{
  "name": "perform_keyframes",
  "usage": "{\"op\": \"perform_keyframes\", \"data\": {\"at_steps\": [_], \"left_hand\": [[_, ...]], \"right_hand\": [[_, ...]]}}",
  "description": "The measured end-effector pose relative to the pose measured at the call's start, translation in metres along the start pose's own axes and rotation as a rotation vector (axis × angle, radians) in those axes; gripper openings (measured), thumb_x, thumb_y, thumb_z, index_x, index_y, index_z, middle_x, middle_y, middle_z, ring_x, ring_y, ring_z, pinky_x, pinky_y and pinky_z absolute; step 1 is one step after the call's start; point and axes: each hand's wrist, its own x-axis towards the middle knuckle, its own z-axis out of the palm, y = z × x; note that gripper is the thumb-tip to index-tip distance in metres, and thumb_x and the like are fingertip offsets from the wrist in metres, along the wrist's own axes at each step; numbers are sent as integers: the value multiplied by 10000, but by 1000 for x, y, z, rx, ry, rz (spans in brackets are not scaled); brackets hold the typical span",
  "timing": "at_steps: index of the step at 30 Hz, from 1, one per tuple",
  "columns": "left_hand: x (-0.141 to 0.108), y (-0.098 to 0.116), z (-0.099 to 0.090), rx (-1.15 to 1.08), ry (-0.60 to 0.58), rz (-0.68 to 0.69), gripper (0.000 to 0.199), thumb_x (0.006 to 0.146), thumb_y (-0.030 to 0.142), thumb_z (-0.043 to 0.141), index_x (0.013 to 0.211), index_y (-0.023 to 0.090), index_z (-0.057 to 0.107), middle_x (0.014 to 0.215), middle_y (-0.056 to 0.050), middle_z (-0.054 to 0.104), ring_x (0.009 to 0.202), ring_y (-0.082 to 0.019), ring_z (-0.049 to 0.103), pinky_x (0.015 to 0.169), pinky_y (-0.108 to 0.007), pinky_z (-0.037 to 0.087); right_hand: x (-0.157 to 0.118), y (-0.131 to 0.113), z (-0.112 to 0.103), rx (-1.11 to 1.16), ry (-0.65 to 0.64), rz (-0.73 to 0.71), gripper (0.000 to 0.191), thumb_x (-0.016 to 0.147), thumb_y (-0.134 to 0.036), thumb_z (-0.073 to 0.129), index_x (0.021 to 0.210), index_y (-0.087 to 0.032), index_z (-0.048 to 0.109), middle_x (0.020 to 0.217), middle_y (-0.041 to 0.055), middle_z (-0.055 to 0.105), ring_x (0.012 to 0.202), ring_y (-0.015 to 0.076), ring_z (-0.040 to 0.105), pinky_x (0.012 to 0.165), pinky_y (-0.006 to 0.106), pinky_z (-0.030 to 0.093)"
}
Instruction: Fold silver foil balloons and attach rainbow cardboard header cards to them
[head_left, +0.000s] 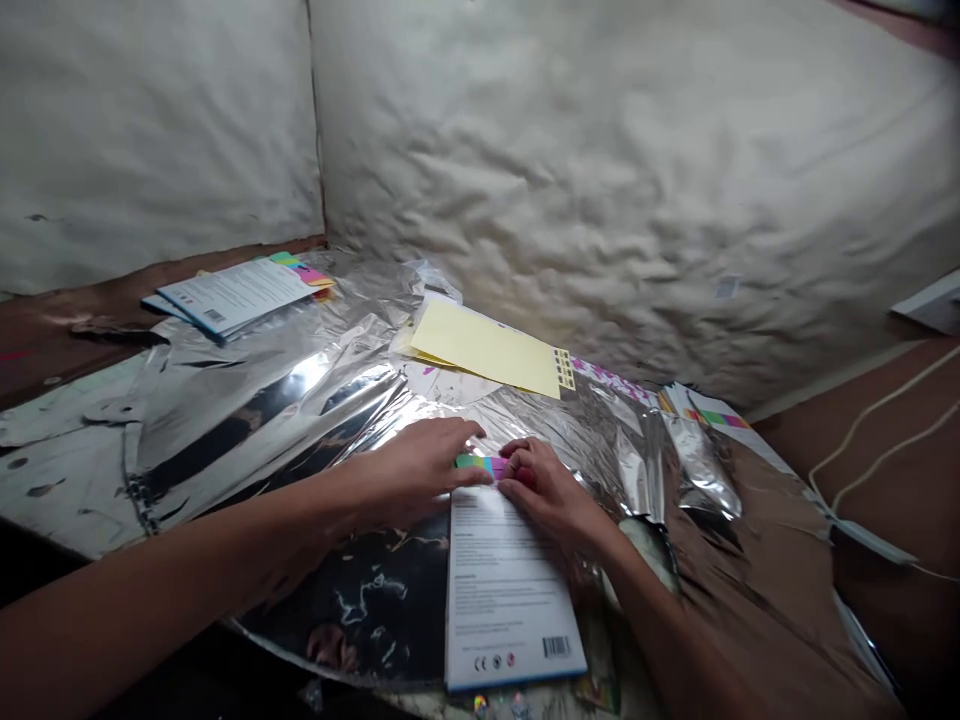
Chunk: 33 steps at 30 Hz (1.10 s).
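A white printed card [510,590] with small text, a barcode and a blue lower edge lies in front of me, its long side pointing away. A green, blue and purple strip [480,464] runs across its far end. My left hand [424,462] is at the strip's left end, thumb on the near side and fingers beyond it, closed on that edge. At the right end, my right hand [546,488] has its fingers curled and pressed onto the strip. The fingers partly hide the strip.
Crinkled silvery film [345,400] covers the table. Yellow sheets [487,345] lie beyond my hands. Similar white cards [244,290] with coloured ends are stacked at the far left, and more cards [712,415] sit at the right. A pale cable [862,420] hangs on the right.
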Motion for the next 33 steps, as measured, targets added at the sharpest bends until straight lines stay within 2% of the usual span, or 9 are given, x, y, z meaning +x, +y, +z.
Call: {"op": "perform_keyframes", "data": {"at_steps": [3,6,9,11,16,20,25,29,33], "left_hand": [[5,0,3,-266,97,-164,731,832,583,626,1449,241,434,1192,-107,650,1059,-288,620,838,-342,455],[11,0,4,-763,3,-284,865,750,540,738,1473,220,388,953,-64,705,786,-227,678,678,-298,484],[13,3,6,-1179,-152,-269,709,708,403,803,1326,157,556,886,-70,722,773,-228,694,688,-302,513],[14,5,7,-1280,-164,-233,537,691,326,812,1171,142,656,884,-73,727,802,-233,698,720,-308,522],[14,3,8,-1260,-107,-186,380,660,329,823,962,129,708,861,-72,733,742,-208,683,691,-289,509],[16,-1,7,-1178,-57,-165,353,649,352,824,891,122,710,808,-55,720,678,-179,655,634,-257,484],[17,-4,8,-1166,1,-167,382,667,424,814,875,124,698,779,-44,706,664,-168,635,622,-256,478],[18,-5,5,-1161,15,-155,350,660,403,817,819,131,665,714,-11,662,603,-134,581,575,-238,440],[18,-6,0,-1091,58,-145,317,686,388,787,809,126,660,707,-11,643,603,-128,563,561,-232,416]], "right_hand": [[-1,7,1,146,97,26,36,901,-235,600,874,-216,613,1066,35,589,992,190,553,875,337,438],[-2,6,3,243,204,60,37,879,-246,625,863,-216,640,1024,28,583,971,181,575,863,319,455],[-1,1,6,297,306,79,54,838,-251,671,803,-213,653,1045,32,592,1031,195,575,905,321,453],[1,-1,8,359,348,117,112,798,-277,721,863,-221,648,1077,32,612,989,196,590,862,320,476],[6,-4,-3,581,234,233,620,674,-356,846,1226,-235,593,1141,58,666,889,193,619,783,327,505],[13,-13,-20,740,-22,270,441,701,-454,818,1016,-158,732,899,56,731,802,193,641,760,325,492],[21,-20,-23,724,45,291,402,606,-436,883,864,-150,765,758,19,711,663,147,598,663,281,465],[27,-16,-27,690,-56,312,397,719,-521,784,813,-136,760,709,26,680,619,130,560,599,259,428],[34,-16,-31,527,36,259,363,722,-495,772,753,-134,744,670,25,657,598,134,534,565,256,405]]}}
